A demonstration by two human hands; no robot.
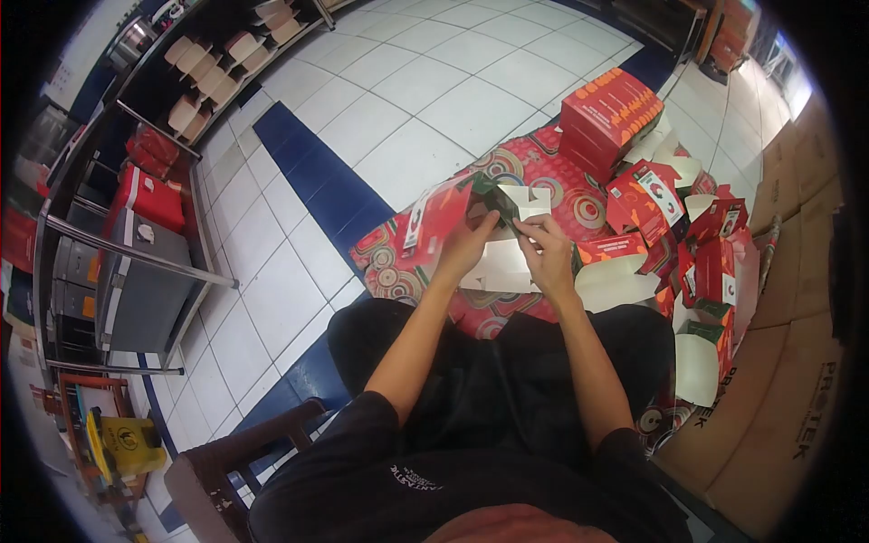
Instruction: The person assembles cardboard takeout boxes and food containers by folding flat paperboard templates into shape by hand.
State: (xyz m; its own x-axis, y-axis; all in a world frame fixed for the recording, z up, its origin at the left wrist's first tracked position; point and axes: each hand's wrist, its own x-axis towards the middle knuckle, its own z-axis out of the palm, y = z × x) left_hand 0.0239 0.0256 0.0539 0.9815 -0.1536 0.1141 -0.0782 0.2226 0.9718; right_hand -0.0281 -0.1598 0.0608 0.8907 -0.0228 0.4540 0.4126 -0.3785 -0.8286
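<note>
Both hands work on a partly folded carton [493, 201], red and dark green outside with white flaps, above a red patterned cloth [392, 282]. My left hand [465, 246] grips its green edge at the near left side. Opposite it, my right hand [546, 253] pinches the carton's edge with thumb and fingers. A white inner panel [500, 266] shows below and between the hands. Several open red boxes [644, 201] with white flaps lie to the right. Behind them rises a stack of flattened red cartons [608, 118].
Large brown cardboard boxes [783, 380] line the right side. A metal rack [136, 251] with grey and red containers stands left. Farther back, a shelf [231, 90] holds pale paper trays. White and blue tiles cover the floor [407, 145]. A yellow item [129, 443] is lower left.
</note>
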